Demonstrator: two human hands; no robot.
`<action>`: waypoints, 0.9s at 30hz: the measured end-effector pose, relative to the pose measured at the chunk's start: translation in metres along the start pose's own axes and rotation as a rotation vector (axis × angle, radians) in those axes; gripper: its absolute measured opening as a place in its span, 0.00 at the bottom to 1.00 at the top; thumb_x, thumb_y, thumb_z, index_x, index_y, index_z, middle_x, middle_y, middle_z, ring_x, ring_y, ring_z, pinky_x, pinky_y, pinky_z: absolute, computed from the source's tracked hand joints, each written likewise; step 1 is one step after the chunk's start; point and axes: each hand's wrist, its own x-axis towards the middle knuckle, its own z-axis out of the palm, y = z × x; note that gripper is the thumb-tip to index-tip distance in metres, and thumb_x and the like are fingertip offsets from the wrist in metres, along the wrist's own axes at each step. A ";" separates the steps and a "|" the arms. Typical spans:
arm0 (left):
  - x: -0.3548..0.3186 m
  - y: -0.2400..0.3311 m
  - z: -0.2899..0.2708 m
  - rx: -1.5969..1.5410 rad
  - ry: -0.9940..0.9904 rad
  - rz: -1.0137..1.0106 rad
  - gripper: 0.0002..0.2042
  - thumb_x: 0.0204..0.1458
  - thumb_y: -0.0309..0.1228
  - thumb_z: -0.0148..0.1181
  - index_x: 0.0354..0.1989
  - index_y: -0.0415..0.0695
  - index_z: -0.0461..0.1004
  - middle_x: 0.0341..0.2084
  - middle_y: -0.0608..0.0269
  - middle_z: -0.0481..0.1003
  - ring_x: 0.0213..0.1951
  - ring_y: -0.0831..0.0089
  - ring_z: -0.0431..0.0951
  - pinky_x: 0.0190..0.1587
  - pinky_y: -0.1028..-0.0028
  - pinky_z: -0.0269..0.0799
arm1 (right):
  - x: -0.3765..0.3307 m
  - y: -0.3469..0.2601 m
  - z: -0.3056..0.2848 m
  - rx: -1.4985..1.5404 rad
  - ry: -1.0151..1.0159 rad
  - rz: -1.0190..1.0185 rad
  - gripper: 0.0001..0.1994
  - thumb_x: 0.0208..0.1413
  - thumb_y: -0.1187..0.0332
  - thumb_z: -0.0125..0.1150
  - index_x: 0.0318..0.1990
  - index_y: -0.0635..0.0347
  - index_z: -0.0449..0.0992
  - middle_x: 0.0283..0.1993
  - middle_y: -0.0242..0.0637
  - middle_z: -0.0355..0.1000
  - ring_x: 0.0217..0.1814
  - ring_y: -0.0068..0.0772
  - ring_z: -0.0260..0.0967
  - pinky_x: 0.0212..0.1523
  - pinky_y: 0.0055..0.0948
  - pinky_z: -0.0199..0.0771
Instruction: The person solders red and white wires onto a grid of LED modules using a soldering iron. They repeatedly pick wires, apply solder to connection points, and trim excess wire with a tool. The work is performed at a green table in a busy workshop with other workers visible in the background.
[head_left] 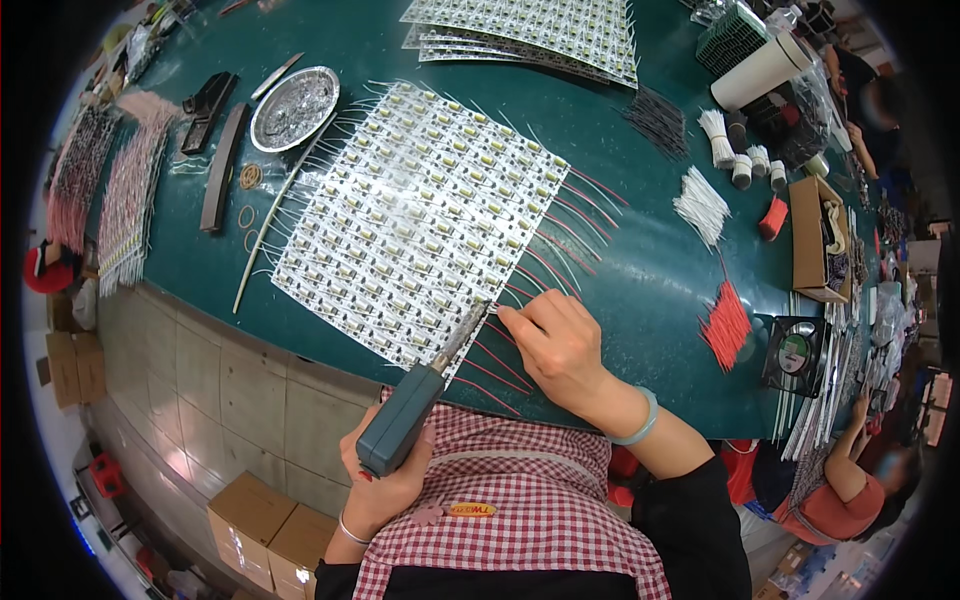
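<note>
My left hand (pixel 385 480) is closed in a full grip around the grey-green handle of a soldering iron (pixel 420 395). Its metal tip reaches up and right to the near right corner of a panel of LED strips (pixel 420 215). My right hand (pixel 555 345) rests on the green bench (pixel 650 290) just beside that tip. Its thumb and forefinger are pinched together at the panel's edge, apparently on a thin wire end too small to make out.

The panel lies tilted in the middle of the bench. White leads stick out along its left and far edges and red wires (pixel 560 250) along its right edge. Its near corner sits close to the bench's front edge, just beyond my red checked apron (pixel 520 490).

There is bare bench to the right of the panel, reaching to one loose bundle of red wires (pixel 728 325) and two bundles of white wires (pixel 700 205).

To the left lie one round metal dish (pixel 294 108), one long pale stick (pixel 280 210) and three rubber bands (pixel 248 200).

A second stack of strip panels (pixel 530 30) lies at the far edge.

Another person (pixel 835 490) sits at my right.
</note>
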 end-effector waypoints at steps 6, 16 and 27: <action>-0.001 -0.003 0.002 -0.012 0.003 0.009 0.08 0.47 0.19 0.65 0.36 0.33 0.77 0.27 0.61 0.76 0.24 0.79 0.74 0.25 0.78 0.68 | -0.001 0.000 0.001 0.000 -0.003 0.002 0.09 0.44 0.76 0.62 0.37 0.61 0.78 0.26 0.31 0.63 0.29 0.31 0.64 0.27 0.30 0.62; -0.005 -0.005 -0.002 -0.014 -0.010 -0.070 0.11 0.46 0.20 0.65 0.39 0.32 0.77 0.29 0.57 0.77 0.25 0.76 0.76 0.27 0.77 0.71 | -0.002 -0.001 0.001 -0.010 -0.007 0.006 0.09 0.45 0.75 0.61 0.37 0.61 0.78 0.26 0.31 0.62 0.29 0.30 0.64 0.27 0.29 0.62; -0.011 -0.012 -0.002 0.017 0.054 0.018 0.14 0.45 0.21 0.66 0.42 0.31 0.77 0.30 0.55 0.78 0.27 0.72 0.80 0.30 0.76 0.74 | -0.001 -0.001 0.001 -0.012 0.008 0.010 0.11 0.42 0.77 0.63 0.37 0.60 0.78 0.26 0.31 0.64 0.28 0.32 0.65 0.26 0.30 0.63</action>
